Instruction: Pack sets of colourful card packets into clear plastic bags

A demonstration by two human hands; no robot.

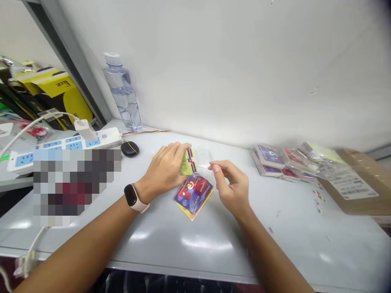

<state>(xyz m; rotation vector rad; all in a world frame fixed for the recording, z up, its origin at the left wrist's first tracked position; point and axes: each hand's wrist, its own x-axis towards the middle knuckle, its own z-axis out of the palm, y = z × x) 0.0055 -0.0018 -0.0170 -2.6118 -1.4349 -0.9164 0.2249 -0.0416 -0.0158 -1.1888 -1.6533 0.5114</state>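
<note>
My left hand (pixel 168 169) lies over a green printed card pack (pixel 189 162), its fingers pressed together on it and hiding most of it. A clear plastic bag (pixel 203 159) extends to the right from this pack. My right hand (pixel 232 185) is closed, with thumb and forefinger pinched at the bag's right edge. Just below the hands, a purple and red card (pixel 193 195) lies on the table at an angle, with a yellow edge showing under it. A watch with a pale band is on my left wrist.
Stacks of wrapped cards (pixel 270 158) and a cardboard box (pixel 351 183) sit at the right. Toward the left are a black mouse (pixel 130 149), a water bottle (pixel 124 95), a power strip (pixel 70 142) and a blurred-out patch. Small scraps (pixel 318 199) lie near the box.
</note>
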